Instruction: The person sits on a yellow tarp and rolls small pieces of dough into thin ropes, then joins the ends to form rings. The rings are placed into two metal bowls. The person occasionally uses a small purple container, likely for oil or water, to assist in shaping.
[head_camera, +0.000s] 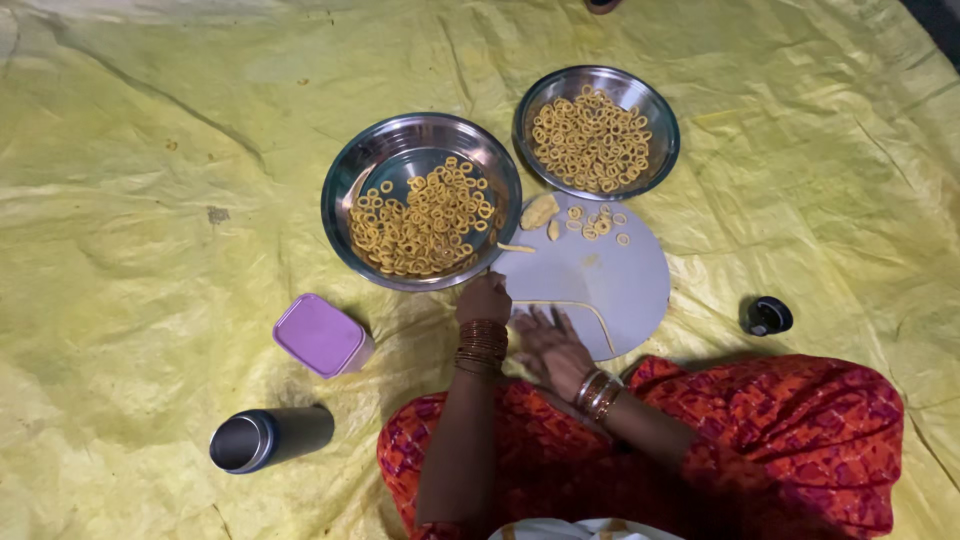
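Observation:
My left hand (483, 298), with bangles on its wrist, is curled at the left edge of a round grey board (625, 285). It meets the left end of a thin dough strand (570, 303). The strand runs right across the board, then bends down. My right hand (548, 345) lies flat on the board's near part with fingers spread, just below the strand. A lump of dough (538, 211), small dough bits and a few shaped rings (598, 224) lie at the board's far side.
Two steel plates with several dough rings sit beyond the board, one on the left (345, 190) and one on the right (665, 125). On the yellow sheet (150, 200) are a purple lidded box (320, 335), a dark flask lying down (268, 438) and a black cap (766, 316).

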